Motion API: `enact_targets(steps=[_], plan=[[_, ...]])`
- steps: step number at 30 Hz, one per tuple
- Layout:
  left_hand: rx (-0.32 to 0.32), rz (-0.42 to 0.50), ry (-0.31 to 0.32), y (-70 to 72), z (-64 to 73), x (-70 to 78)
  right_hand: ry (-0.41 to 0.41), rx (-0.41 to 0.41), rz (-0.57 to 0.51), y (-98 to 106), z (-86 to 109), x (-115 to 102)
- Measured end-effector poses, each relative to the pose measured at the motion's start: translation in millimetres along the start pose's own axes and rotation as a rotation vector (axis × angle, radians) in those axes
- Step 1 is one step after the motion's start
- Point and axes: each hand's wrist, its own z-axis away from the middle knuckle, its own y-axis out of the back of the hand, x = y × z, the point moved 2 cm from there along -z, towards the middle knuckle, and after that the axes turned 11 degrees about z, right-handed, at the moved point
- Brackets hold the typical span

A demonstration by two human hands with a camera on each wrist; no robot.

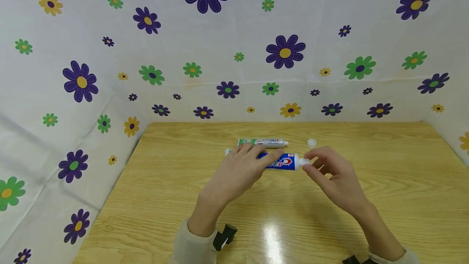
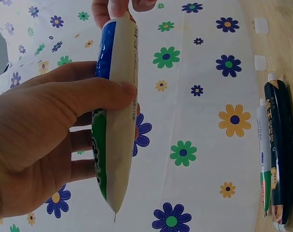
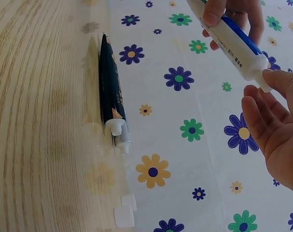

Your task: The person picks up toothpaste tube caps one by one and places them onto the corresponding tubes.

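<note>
My left hand (image 1: 239, 170): grips tube (image 1: 287, 162).
My right hand (image 1: 337, 178): pinches tip (image 1: 305, 161).
Tube: parallel to desk's (image 1: 165, 166) far edge, tip rightward.

White flowered cloth (image 1: 165, 44) spans left, top and right; a wood-grain table (image 1: 154, 174) fills lower centre, 1 glare patch (image 1: 272, 239) at bottom.

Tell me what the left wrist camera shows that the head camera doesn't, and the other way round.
Only the left wrist view: a dark tube lying on the wooden table, the held tube's pale back, and two loose white caps, where the head view shows one.

Only the head view: beige sleeves and black wrist devices.

Both: the left hand gripping that tube, the right hand's fingers at its narrow end, the green-and-white tube, the table and flowered cloth.
</note>
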Motion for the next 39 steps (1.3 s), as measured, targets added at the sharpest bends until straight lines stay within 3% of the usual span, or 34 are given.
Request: enact_targets(steps=[26,35,39], plan=[[0.013,-0.012,-0.016,-0.5,-1.3,3.7,-0.025,0.047,0.051,1.2,1.8,4.6],[0.031,0.001,-0.024,-0.2,-0.9,3.0,0.008,0.122,-0.025,-5.8,0.8,4.9],[0.027,0.027,-0.025,-0.8,-0.2,1.3,-0.006,0.112,-0.048,-4.7,-0.1,3.6]])
